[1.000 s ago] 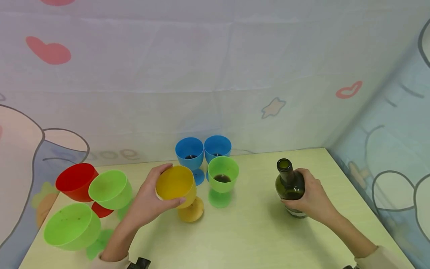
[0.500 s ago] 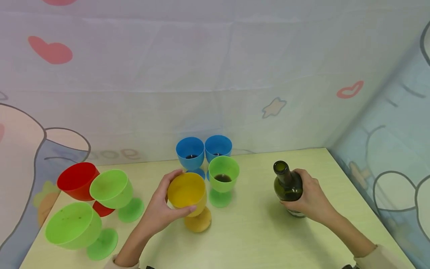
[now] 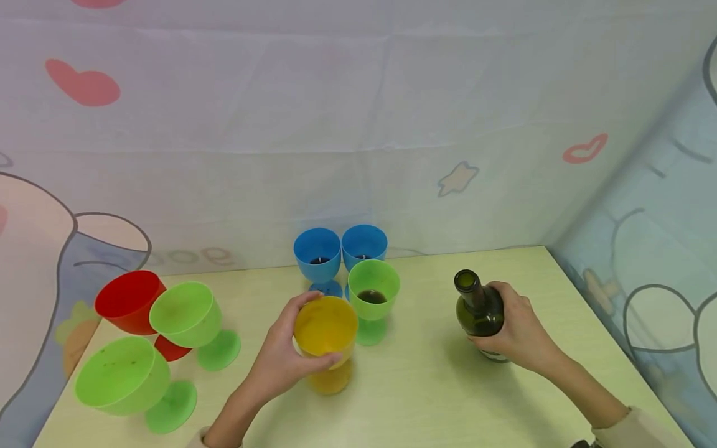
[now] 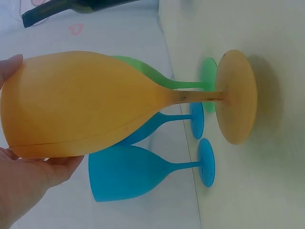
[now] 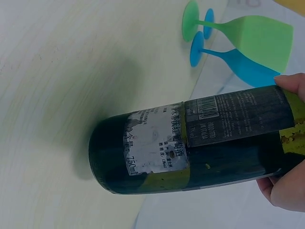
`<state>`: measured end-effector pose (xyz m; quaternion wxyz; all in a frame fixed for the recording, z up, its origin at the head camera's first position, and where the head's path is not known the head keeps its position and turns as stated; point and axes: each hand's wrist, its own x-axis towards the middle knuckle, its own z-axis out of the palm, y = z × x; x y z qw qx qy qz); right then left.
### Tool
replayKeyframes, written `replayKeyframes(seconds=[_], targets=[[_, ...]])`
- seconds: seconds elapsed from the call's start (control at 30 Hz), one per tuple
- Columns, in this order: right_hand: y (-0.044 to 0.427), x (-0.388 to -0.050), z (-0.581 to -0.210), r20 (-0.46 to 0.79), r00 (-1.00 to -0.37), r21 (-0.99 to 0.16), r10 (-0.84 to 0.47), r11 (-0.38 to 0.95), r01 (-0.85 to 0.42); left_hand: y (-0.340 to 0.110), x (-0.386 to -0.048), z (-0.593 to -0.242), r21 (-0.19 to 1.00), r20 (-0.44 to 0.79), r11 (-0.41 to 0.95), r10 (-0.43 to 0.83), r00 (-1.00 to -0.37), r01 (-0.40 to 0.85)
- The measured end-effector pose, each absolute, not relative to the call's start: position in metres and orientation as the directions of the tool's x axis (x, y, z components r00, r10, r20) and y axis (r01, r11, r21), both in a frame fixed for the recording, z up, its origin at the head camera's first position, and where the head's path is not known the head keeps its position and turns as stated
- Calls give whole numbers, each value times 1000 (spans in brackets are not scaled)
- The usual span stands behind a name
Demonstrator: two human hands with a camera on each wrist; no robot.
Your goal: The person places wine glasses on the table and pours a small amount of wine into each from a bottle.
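My left hand [image 3: 288, 354] grips a yellow plastic goblet [image 3: 327, 326] by its bowl, thumb on the near side and fingers round the far side. In the left wrist view the goblet's foot [image 4: 237, 98] is over the tabletop; whether it touches is hard to tell. At the right, my right hand [image 3: 518, 330] holds a dark green wine bottle [image 3: 480, 314] round its upper body, its open neck leaning slightly left. Paper labels [image 5: 157, 143] show on the bottle in the right wrist view. Just behind the yellow goblet stands a green goblet [image 3: 373, 283] with dark liquid inside.
Two blue goblets [image 3: 317, 255] with dark liquid stand at the table's back edge. On the left are a red goblet [image 3: 130, 302] and two green goblets [image 3: 120, 376]. A printed cloth [image 3: 358, 124] hangs behind the pale table [image 3: 426, 398].
My left hand has brought the yellow goblet rightward and nearer to me, in front of the green goblet with liquid. The bottle in my right hand has shifted slightly left.
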<state>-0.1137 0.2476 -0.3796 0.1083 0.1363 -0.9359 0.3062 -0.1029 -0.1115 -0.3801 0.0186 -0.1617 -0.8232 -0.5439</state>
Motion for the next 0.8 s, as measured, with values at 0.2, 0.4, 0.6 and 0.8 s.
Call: replayKeyframes(seconds=[0.2, 0.4, 0.6, 0.8], targets=[[248, -111, -377, 266, -950, -555, -165, 780, -291, -104, -99, -376, 893, 155, 380, 243, -958, 241], [244, -112, -371, 320, -929, -513, -184, 791, -333, -96, -95, -371, 889, 116, 409, 231, -966, 204], [237, -110, -369, 385, -894, -403, -230, 830, -387, -89, -92, -369, 878, 132, 419, 255, -958, 232], [228, -106, -368, 438, -847, -262, -301, 858, -441, -84, -90, -366, 869, 112, 439, 271, -956, 226]])
